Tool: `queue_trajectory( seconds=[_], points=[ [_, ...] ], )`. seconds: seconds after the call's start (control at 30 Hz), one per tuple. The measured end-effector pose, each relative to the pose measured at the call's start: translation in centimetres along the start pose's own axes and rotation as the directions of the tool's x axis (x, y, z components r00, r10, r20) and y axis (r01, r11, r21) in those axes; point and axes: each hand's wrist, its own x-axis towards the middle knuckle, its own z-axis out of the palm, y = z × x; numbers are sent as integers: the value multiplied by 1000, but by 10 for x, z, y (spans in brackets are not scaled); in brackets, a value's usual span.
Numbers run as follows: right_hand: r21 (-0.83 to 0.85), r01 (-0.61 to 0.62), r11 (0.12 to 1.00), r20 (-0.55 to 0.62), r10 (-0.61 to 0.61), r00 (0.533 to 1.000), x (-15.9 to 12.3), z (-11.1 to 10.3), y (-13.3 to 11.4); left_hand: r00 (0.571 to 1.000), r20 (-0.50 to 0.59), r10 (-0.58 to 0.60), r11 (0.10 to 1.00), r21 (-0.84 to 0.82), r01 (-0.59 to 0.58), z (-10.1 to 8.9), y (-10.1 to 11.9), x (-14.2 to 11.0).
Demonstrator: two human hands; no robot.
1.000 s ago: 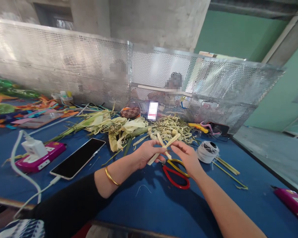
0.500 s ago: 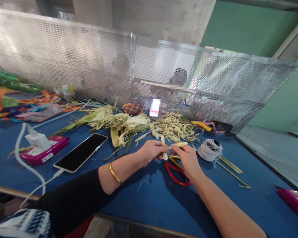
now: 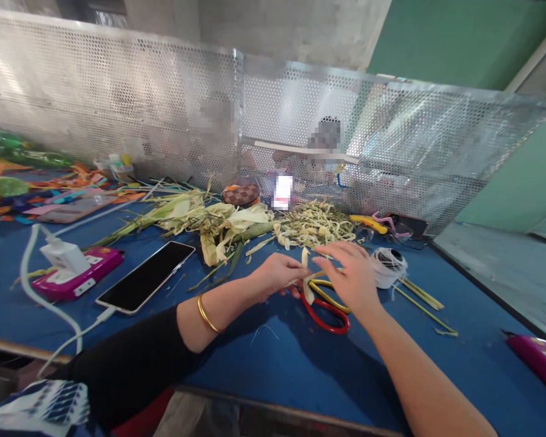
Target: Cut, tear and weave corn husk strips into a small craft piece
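Between thumb and fingers, my left hand [image 3: 276,276] pinches crossed pale corn husk strips [image 3: 308,292]; one stands upright and another points right. Just to the right is my right hand [image 3: 355,278], its fingers apart and raised over the end of the sideways strip. Whether it touches that strip is hard to tell. Beneath the hands lie scissors [image 3: 332,328] with one red and one yellow handle loop; their blades are mostly hidden. A pile of dried husk bits [image 3: 318,224] lies beyond the hands, with larger corn husks [image 3: 239,221] to its left.
A spool of white string [image 3: 388,268] stands right of my right hand, near thin stalks [image 3: 423,294]. At left are a charging phone [image 3: 145,276] and a purple power strip [image 3: 79,282]. A perforated metal screen [image 3: 164,115] closes off the table's back.
My right hand has let go of the husk strip and opened, lifting slightly to the right. My left hand keeps its pinch on the strips, which have turned so one stands upright.
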Motion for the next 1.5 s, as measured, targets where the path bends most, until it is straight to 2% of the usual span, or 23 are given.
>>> queue_trajectory(
  seconds=[0.07, 0.13, 0.27, 0.37, 0.47, 0.53, 0.6, 0.67, 0.7, 0.77, 0.8, 0.87, 0.93, 1.0, 1.13, 1.23, 1.3, 1.37, 1.4, 1.43, 1.47, 1.5],
  points=[
    [8, 88, 996, 115, -88, 989, -2, 2, -6, 1000, 20, 7, 1000, 30, -7, 2, -1, -1],
    [47, 76, 996, 146, -82, 986, -3, 7, -10, 999, 39, 1, 998, 55, -3, 3, -1, -1],
    [142, -43, 989, 75, 33, 997, -5, 12, -13, 996, 90, 0, 996, 87, -8, 4, 1, -4],
    [169, -81, 982, 33, 77, 996, -4, 12, -14, 994, 109, 7, 996, 86, -17, 5, 2, -4],
    [152, -49, 987, 10, 48, 999, -1, 6, -10, 998, 68, -10, 999, 35, 7, 5, 1, -3],
    [140, -64, 988, -86, 77, 993, 1, 0, -2, 999, 15, -39, 996, -74, 40, 3, 3, -2],
    [174, -178, 968, -232, 216, 948, 2, -5, 7, 997, -20, -71, 978, -198, 65, 0, 6, -1],
    [332, -346, 878, -277, 441, 854, 2, -5, 14, 995, -29, -91, 956, -282, 79, -4, 10, 0],
    [445, -416, 793, -221, 547, 807, 2, -3, 16, 995, -30, -94, 948, -308, 81, -6, 12, 0],
    [618, -521, 588, -3, 665, 747, 1, 3, 13, 995, -38, -90, 939, -335, 73, -9, 14, 0],
    [665, -566, 487, 130, 671, 730, 1, 6, 10, 996, -43, -82, 941, -331, 63, -9, 15, 0],
    [700, -636, 324, 365, 603, 710, 3, 11, 2, 997, -61, -54, 958, -285, 34, -9, 15, 1],
    [698, -674, 240, 474, 551, 687, 7, 14, -4, 995, -93, -25, 976, -217, 4, -8, 14, 3],
    [693, -686, 221, 493, 549, 675, 13, 16, -6, 994, -111, -9, 985, -171, -10, -8, 13, 6],
    [687, -674, 272, 489, 512, 706, 22, 22, 1, 999, -51, -3, 983, -182, -7, -7, 16, 14],
    [700, -630, 337, 422, 516, 745, 27, 24, 13, 999, 3, -35, 972, -233, 34, -6, 21, 23],
    [664, -586, 464, 319, 533, 784, 30, 19, 22, 996, -30, -87, 955, -289, 75, -6, 23, 30],
    [535, -469, 703, 120, 486, 866, 31, 9, 30, 986, -85, -143, 923, -372, 102, -8, 23, 37],
    [414, -364, 834, -32, 413, 910, 30, 4, 32, 981, -104, -167, 903, -416, 109, -9, 22, 40],
    [274, -224, 935, -152, 272, 950, 29, 0, 33, 977, -107, -183, 883, -455, 115, -10, 20, 42],
    [147, -55, 988, -197, 83, 977, 26, -3, 32, 976, -108, -191, 867, -484, 117, -12, 18, 43],
    [47, 128, 991, -159, -119, 980, 23, -3, 29, 976, -104, -191, 856, -505, 114, -13, 17, 44]
  ],
)
